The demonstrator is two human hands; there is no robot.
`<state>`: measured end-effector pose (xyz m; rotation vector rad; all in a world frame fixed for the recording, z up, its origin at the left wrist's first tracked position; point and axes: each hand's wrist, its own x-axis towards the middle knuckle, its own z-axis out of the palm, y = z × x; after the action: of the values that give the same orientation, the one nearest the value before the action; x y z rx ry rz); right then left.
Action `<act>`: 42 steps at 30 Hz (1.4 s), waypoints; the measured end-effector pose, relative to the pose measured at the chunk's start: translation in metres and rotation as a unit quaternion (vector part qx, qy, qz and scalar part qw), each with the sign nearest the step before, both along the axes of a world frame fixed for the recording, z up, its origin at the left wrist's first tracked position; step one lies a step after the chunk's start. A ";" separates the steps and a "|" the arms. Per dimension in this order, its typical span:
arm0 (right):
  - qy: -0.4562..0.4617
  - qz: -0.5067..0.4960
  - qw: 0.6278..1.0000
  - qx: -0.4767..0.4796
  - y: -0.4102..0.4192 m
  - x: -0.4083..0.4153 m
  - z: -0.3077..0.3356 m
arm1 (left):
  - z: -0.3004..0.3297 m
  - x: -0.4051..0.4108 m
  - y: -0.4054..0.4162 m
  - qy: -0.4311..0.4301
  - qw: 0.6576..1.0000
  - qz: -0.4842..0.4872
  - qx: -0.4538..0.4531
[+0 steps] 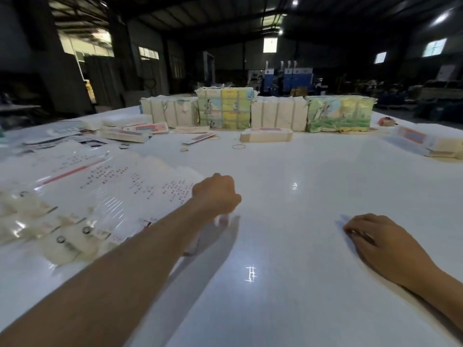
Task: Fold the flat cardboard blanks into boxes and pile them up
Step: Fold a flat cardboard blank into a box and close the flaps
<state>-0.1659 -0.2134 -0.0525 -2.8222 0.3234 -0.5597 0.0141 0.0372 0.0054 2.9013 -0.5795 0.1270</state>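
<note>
My left hand (pixel 216 195) reaches out over the middle of the white table (pixel 300 221), knuckles up and fingers curled under. A pale blurred patch shows beneath its fingertips; I cannot tell what it is or whether the hand holds it. My right hand (pixel 380 242) rests on the table at the right, fingers loosely bent, holding nothing. Tied bundles of flat white blanks (pixel 278 116) and colourful printed bundles (pixel 224 108) stand in a row at the back. A folded box (pixel 266 135) lies in front of them, with more boxes (pixel 125 135) at the back left.
Clear plastic sheets with red dot print (pixel 100 186) and small white packets (pixel 62 236) cover the table's left side. Rubber bands (pixel 238 146) lie near the middle back. More boxes and blanks (pixel 426 141) sit at the far right edge. A dim warehouse lies beyond.
</note>
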 end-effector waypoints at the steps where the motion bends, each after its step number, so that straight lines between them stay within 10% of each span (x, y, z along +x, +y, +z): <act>1: 0.000 0.000 1.000 0.001 0.000 0.000 0.000 | 0.002 0.009 0.013 -0.011 0.998 0.029 0.045; 10: -0.001 -0.002 1.000 0.001 0.000 -0.002 -0.001 | -0.010 0.033 0.045 0.019 0.979 0.154 0.130; 23: -0.019 0.001 1.000 0.002 0.000 -0.004 -0.001 | 0.004 0.043 0.042 0.111 0.962 0.235 -0.083; 32: -0.016 -0.004 1.000 -0.002 0.000 -0.005 0.000 | 0.027 -0.008 -0.021 0.090 0.957 -0.046 -0.272; 42: 0.016 -0.008 1.000 -0.001 0.002 -0.003 0.003 | -0.043 -0.079 -0.070 0.029 0.944 -0.232 -0.232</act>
<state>-0.1691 -0.2114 -0.0497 -2.8351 0.3512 -0.5199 -0.0654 -0.0327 -0.0380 2.2422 -1.0428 0.0950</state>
